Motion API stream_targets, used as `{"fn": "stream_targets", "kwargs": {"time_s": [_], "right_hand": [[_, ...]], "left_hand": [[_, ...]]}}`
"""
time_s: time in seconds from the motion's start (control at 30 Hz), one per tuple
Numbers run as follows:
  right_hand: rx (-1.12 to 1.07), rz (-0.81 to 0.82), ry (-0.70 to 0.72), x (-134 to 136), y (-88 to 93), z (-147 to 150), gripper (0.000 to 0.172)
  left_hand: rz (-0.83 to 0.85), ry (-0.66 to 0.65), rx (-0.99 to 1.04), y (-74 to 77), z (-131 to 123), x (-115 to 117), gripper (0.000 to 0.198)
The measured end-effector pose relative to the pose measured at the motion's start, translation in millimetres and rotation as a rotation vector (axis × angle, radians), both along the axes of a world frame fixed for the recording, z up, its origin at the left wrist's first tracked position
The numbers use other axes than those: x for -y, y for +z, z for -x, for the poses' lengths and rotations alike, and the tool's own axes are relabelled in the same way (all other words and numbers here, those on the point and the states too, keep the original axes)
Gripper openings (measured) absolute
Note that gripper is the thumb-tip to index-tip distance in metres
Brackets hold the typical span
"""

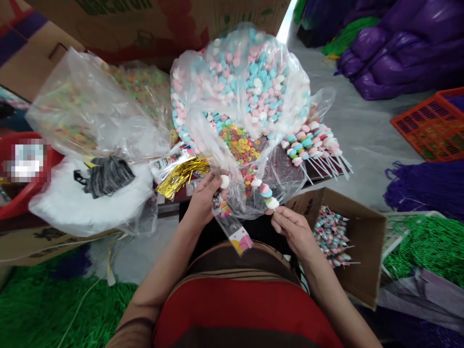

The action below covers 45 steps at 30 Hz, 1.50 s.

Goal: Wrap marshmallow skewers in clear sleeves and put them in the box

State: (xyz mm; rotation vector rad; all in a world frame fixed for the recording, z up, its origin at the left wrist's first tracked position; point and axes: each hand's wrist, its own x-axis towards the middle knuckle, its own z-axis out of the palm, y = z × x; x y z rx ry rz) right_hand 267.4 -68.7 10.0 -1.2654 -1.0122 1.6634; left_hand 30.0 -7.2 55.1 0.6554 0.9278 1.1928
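My left hand [203,198] is closed, pinching a white marshmallow [225,181] along with a small clear wrapper [234,231] that has a pink and yellow printed end and some colourful candies inside. A candy skewer [267,193] of white, pink and blue pieces is in my right hand [293,228], its fingertips closed near the lower end. Just beyond both hands lie ring gummies [239,146] in many colours. Behind them bulges a large clear bag of pink, blue and white marshmallows [261,79].
Loaded candy skewers [313,140] lie at the table's right. Gold twist ties [183,178] and printed wrappers [170,162] are left of my hands. A cardboard box [364,241] holding wrapped skewers stands at lower right. An orange crate [431,125] sits farther right.
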Motion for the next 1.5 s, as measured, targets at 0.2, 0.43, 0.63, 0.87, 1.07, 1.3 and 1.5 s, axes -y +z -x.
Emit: {"fn": "stream_targets", "kwargs": {"time_s": [0.2,0.43,0.63,0.87,1.07,1.3,1.5], "right_hand": [[-0.106,-0.034,-0.172,-19,8.0,18,0.026],[-0.022,-0.192,-0.105,-51,17.3,54,0.046],[-0.129,-0.189,-0.01,-54,21.9,68,0.033],[-0.098,-0.213,-0.12,-64,24.5,75,0.035],[-0.01,-0.296,-0.085,-58,22.4,61,0.04],[0.27,-0.249,0.218,-11,29.6,16,0.038],[0.33,-0.227,0.247,0,25.7,18,0.041]], "left_hand": [[-0.061,-0.01,-0.122,-6.3,-16,-5,0.048],[-0.127,-0.104,-0.152,-19.6,-25,3,0.044],[-0.134,-0.13,-0.151,-26.5,-25,7,0.052],[-0.198,-0.213,-0.28,-27.7,-22,11,0.062],[0.012,-0.12,-0.094,-24.5,-19,5,0.057],[0.096,-0.015,0.151,-24.1,-10,-12,0.049],[0.139,0.025,-0.039,-17.1,-21,-8,0.058]]}}
